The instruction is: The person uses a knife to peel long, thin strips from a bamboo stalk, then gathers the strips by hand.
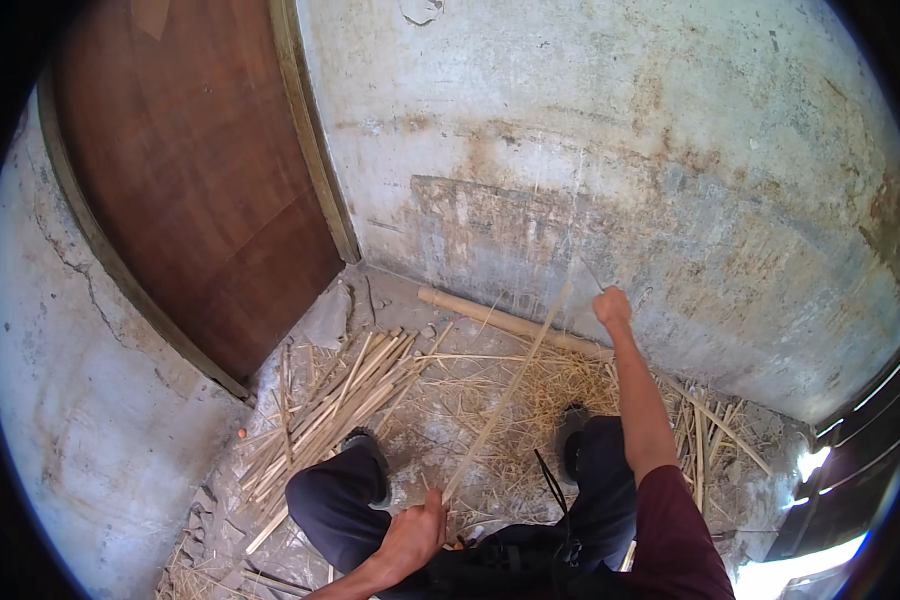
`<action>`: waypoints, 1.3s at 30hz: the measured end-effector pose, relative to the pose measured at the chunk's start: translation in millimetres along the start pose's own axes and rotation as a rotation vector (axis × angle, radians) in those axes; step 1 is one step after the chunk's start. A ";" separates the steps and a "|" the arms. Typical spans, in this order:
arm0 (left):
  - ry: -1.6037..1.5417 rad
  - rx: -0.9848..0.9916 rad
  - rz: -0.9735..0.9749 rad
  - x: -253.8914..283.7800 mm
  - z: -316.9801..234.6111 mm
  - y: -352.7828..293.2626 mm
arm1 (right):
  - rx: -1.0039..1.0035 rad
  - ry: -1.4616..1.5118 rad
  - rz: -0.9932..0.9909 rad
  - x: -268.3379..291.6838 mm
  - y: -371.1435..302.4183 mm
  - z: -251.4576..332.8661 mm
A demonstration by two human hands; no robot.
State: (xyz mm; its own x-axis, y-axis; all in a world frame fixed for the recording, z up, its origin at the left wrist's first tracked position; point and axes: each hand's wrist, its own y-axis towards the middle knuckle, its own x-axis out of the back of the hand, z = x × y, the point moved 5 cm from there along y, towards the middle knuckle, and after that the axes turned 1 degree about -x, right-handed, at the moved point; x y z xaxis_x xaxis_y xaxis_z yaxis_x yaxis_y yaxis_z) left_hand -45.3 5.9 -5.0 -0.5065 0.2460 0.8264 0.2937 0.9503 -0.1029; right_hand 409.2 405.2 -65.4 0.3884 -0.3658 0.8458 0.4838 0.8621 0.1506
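My left hand (413, 535), low in front of my lap, is closed on the near end of a long, thin bamboo strip (507, 397). The strip slants up and away between my knees toward the wall. Stretched out to the far right, my right hand (613, 305) grips a knife by its handle, which the fingers hide. The narrow knife blade (591, 271) points up and left, near the strip's far end. Whether blade and strip touch, I cannot tell.
Bamboo strips (335, 415) lie heaped left of my legs, with more strips (705, 445) at right. Curly shavings (560, 385) cover the floor between. A thick bamboo pole (515, 322) lies along the stained wall (610, 120). A brown door (190, 170) stands at left.
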 end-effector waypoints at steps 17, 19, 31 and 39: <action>-1.268 0.229 0.303 29.0 8.6 34.3 | 0.633 0.689 0.477 114.7 -239.0 140.6; -1.474 0.197 0.446 22.7 0.3 38.4 | 0.741 0.632 0.466 121.4 -270.0 141.0; -1.244 0.102 0.416 25.0 -28.4 38.2 | 0.934 0.625 0.539 134.2 -354.6 129.3; -0.978 -0.019 0.209 27.4 -39.0 42.0 | 1.039 0.616 0.366 144.5 -357.7 130.2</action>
State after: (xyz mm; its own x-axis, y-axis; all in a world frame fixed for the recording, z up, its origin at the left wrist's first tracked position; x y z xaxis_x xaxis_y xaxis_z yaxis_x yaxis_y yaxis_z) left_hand -15.3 45.1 34.9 -0.8852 0.4644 -0.0271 0.4614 0.8690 -0.1786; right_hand 190.3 89.6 69.6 0.8047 0.0903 0.5868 -0.4634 0.7135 0.5256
